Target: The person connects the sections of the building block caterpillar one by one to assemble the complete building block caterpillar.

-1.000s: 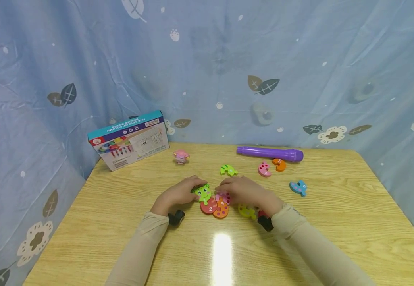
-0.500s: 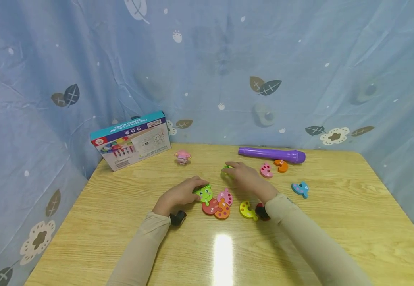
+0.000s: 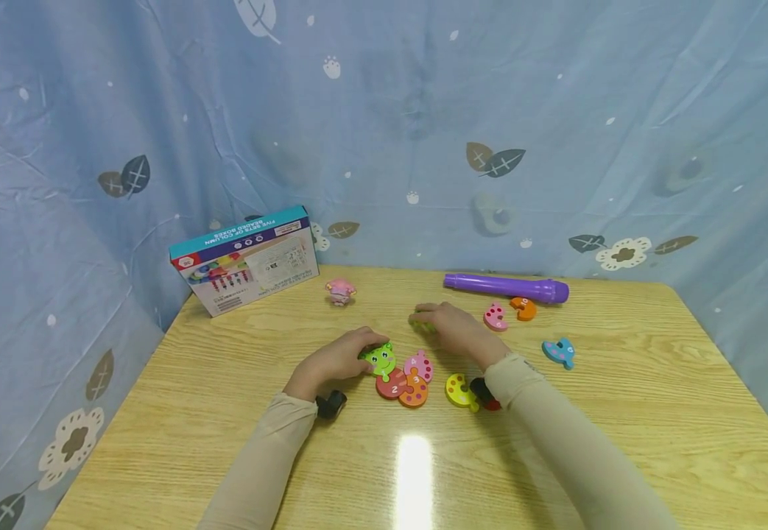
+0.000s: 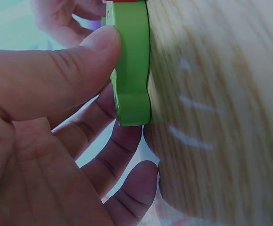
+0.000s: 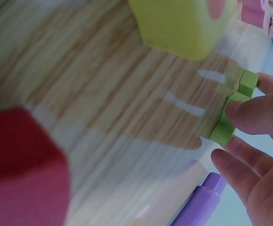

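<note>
My left hand (image 3: 340, 356) holds the green smiling caterpillar-head puzzle piece (image 3: 381, 361) by its left edge; in the left wrist view the thumb lies against that green piece (image 4: 132, 56), fingers behind it. Joined to the head is a red piece (image 3: 391, 384) marked 2, then an orange piece (image 3: 414, 390) marked 3. A pink piece (image 3: 419, 366) adjoins the orange one. Farther back, my right hand (image 3: 451, 328) pinches a small green puzzle piece (image 5: 227, 115) between thumb and fingers, low over the table. The head view mostly hides this piece behind the fingers.
Right of the row lie a yellow piece (image 3: 461, 391) and a red piece (image 5: 25, 174) partly under the right wrist. Pink (image 3: 495, 316), orange (image 3: 523, 308) and blue (image 3: 559, 353) pieces lie farther right. Behind are a purple toy microphone (image 3: 506, 288), pink figurine (image 3: 340, 291) and box (image 3: 246, 261).
My right hand has left the pink piece beside the orange one and moved back to the far green piece, now pinched. My left hand stays on the caterpillar head.
</note>
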`<state>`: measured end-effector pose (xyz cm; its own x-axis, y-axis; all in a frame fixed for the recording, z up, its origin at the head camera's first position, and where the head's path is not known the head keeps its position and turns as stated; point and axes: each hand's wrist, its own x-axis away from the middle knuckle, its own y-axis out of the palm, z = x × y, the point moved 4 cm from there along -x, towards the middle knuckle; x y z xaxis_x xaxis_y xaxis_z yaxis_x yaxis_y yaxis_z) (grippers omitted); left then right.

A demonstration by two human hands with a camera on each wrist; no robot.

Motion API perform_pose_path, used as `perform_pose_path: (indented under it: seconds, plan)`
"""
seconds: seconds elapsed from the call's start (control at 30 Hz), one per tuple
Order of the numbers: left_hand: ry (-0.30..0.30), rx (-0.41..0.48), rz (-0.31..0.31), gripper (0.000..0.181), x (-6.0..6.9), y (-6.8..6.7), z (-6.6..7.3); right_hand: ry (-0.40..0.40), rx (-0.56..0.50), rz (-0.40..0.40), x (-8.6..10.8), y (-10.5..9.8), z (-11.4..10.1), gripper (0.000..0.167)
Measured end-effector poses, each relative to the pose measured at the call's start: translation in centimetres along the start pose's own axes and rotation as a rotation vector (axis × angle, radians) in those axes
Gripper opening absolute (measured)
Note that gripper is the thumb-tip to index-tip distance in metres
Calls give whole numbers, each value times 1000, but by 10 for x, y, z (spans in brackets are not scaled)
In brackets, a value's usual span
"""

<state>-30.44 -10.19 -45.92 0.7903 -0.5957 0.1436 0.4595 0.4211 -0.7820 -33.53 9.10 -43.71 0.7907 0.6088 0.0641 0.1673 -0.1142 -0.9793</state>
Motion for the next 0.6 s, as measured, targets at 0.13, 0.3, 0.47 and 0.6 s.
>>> perform_pose_path:
  seconds: [0.13,0.3,0.47,0.6]
  plan:
    - [-5,1,1,50,0,0,1,13,13,11,0,1,3,49]
    - [1,-8,-1,50,1,0,2,-9,31,-16,6,1,2,47]
    - [8,1,2,51,1,0,2,-80,27,-17,16,-5,-9,47]
    - [6,8,6,51,2,-1,3,-120,38,-2,23,-9,-18,47]
